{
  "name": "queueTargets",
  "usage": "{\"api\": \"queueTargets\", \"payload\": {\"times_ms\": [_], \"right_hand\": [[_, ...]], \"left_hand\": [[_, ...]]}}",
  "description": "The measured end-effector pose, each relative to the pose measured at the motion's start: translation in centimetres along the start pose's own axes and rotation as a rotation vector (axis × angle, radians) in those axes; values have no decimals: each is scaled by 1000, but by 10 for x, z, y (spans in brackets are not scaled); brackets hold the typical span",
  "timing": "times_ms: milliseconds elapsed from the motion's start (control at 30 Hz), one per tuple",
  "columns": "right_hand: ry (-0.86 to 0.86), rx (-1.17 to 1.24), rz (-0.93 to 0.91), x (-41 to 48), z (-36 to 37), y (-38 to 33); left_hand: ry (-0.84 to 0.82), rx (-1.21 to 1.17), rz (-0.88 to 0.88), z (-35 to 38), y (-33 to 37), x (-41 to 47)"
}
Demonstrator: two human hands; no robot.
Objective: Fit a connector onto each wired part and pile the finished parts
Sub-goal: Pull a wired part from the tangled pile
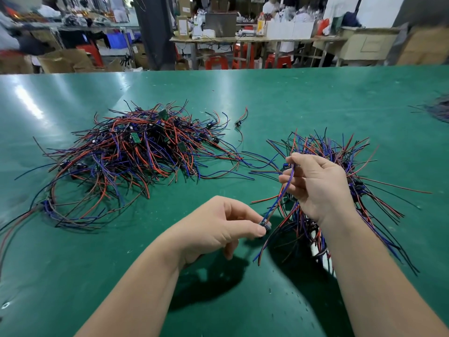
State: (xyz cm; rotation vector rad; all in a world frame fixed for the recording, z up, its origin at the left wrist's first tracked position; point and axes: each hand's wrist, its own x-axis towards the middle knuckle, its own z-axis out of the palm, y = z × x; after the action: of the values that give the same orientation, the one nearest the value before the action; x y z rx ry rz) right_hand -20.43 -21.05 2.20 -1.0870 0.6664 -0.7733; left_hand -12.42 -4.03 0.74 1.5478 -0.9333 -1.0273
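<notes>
My left hand (226,227) pinches a small dark connector (264,224) between thumb and forefinger, just above the green table (279,98). From the connector blue and red wires (283,190) run up to my right hand (315,183), which pinches them higher up. A big tangle of red, blue and black wired parts with small green boards (136,152) lies at the left. A second heap of wired parts (337,152) lies behind and under my right hand, partly hidden by it.
One loose wired part (240,120) lies between the two heaps, farther back. Another blurred bundle of wires (437,109) sits at the right edge. Beyond the table's far edge stand workbenches, cardboard boxes and red stools.
</notes>
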Motion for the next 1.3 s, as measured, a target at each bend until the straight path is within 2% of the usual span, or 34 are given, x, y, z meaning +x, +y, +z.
{"api": "queueTargets", "payload": {"times_ms": [200, 300, 433, 533, 600, 700, 833, 933, 1000, 1067, 1200, 1300], "right_hand": [[-5, -20, 95, 3, 1, 2], [-58, -47, 102, 5, 1, 1], [-168, -149, 137, 2, -2, 3], [-380, -301, 183, -5, 0, 13], [-547, -337, 197, -12, 5, 18], [-677, -138, 209, -23, 16, 25], [-560, 178, 163, -25, 26, 28], [-494, 219, 159, -21, 24, 24], [-467, 190, 157, -19, 21, 21], [-449, 171, 147, -18, 20, 20], [-440, 108, 113, -18, 19, 20], [-466, 92, 111, -19, 19, 21]], "left_hand": [[-166, 44, -36, 5, -5, -2], [-152, -89, 10, 8, -4, -2], [22, -511, 97, -3, 7, 4], [197, -736, 222, -9, 6, 5], [335, -774, 293, -9, 4, 4], [542, -590, 413, -6, 1, 8], [685, -205, 539, 3, -6, 12], [752, 12, 528, 5, -12, 11], [708, 67, 532, 6, -12, 12], [656, -32, 490, 8, -11, 13], [533, -586, 197, 9, -1, 12], [501, -849, 36, 3, 4, 10]]}}
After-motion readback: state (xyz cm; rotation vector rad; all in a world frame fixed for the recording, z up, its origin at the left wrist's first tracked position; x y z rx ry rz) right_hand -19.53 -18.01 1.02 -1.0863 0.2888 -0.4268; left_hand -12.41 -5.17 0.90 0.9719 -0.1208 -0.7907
